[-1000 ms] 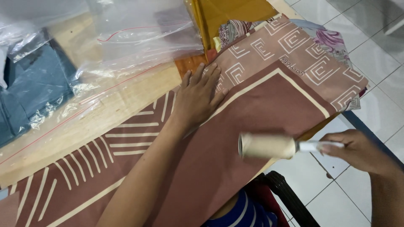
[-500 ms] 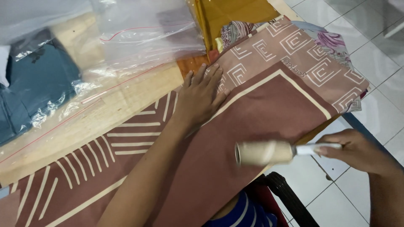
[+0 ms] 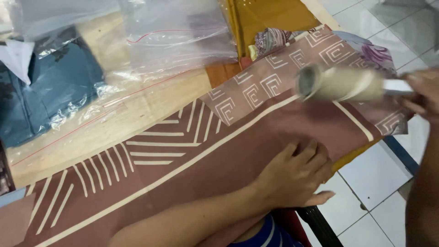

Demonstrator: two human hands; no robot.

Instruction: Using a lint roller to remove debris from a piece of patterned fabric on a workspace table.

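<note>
A brown cloth with cream lines and square spiral patterns lies spread over a wooden table. My left hand rests flat, fingers apart, on the cloth near its front edge. My right hand at the right edge grips the handle of a lint roller, whose pale blurred drum hovers over the patterned right part of the cloth.
Clear plastic bags lie at the back, one holding a blue-grey garment. A mustard cloth and a floral cloth lie at the back right. White floor tiles show to the right, below the table edge.
My left hand has moved from the middle of the cloth toward its near edge. My right hand has carried the lint roller up from beyond the table edge onto the cloth's patterned right part.
</note>
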